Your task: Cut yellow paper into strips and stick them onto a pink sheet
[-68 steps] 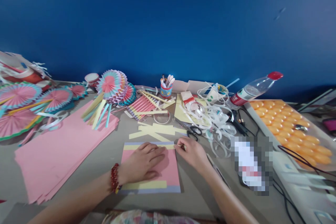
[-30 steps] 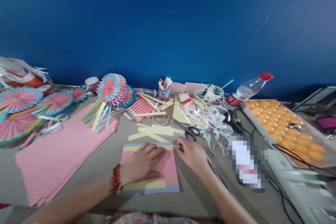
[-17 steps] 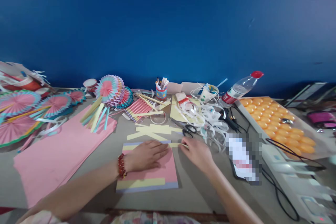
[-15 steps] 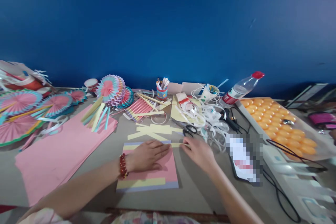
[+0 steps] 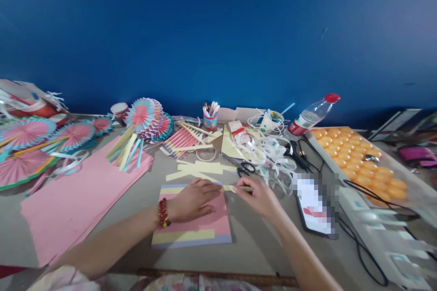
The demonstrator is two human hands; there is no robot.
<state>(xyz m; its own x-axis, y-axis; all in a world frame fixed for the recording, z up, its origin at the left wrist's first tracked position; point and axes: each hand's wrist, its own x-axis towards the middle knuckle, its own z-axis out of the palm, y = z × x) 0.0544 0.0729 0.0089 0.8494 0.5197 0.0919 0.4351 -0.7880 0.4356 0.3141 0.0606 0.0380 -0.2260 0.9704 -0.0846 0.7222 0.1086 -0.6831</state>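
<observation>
A pink paper sheet (image 5: 220, 218) lies in front of me, with lilac and yellow bands along its near and far edges. My left hand (image 5: 194, 200) rests flat on it, fingers stretched to the right, covering much of the far yellow band. Out from under those fingertips and past the sheet's right edge sticks a yellow paper strip (image 5: 228, 188). My right hand (image 5: 257, 195) pinches the end of this strip between thumb and forefinger, just right of the sheet. Loose yellow strips (image 5: 201, 169) lie crossed beyond the sheet, and black-handled scissors (image 5: 246, 169) are beside them.
Pink sheets (image 5: 82, 195) are stacked at left, with folded paper fans (image 5: 141, 116) behind. Curled white strips (image 5: 273, 159), a phone (image 5: 316, 204) and a bottle (image 5: 312, 116) stand or lie at right. Beyond them are an orange bubbled tray (image 5: 358, 159), a power strip (image 5: 378, 232) and cables.
My left hand has slid right along the far band and flattened. My right hand has drawn right from the sheet's edge, and more yellow strip shows between the hands.
</observation>
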